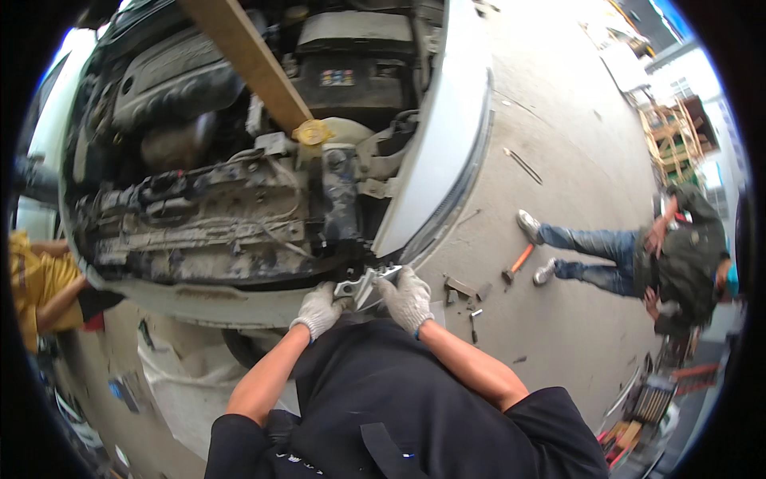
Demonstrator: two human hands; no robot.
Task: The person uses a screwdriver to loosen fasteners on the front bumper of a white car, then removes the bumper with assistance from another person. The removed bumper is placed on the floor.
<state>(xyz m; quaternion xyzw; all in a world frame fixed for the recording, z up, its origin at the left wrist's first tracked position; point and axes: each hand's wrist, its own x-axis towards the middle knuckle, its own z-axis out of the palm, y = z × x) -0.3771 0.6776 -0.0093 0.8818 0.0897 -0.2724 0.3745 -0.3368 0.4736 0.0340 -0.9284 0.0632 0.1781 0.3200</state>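
My left hand (321,309), in a white knitted glove, is closed on the left end of a silver-grey, angular bracket-like car part (364,288). My right hand (407,298), gloved the same way, grips the right end of that part. It sits at the front corner of a car, beside the white fender (447,136) and the right end of the pale front bumper (215,307). The exact kind of the part cannot be made out. Just beyond it is the exposed, dusty front frame (199,211) of the engine bay.
A wooden beam (251,64) leans into the engine bay near a yellow cap (313,132). On the floor at right lie an orange-handled hammer (520,262) and metal pieces (461,287). One person (678,247) stands at right; another in yellow (44,287) is at left.
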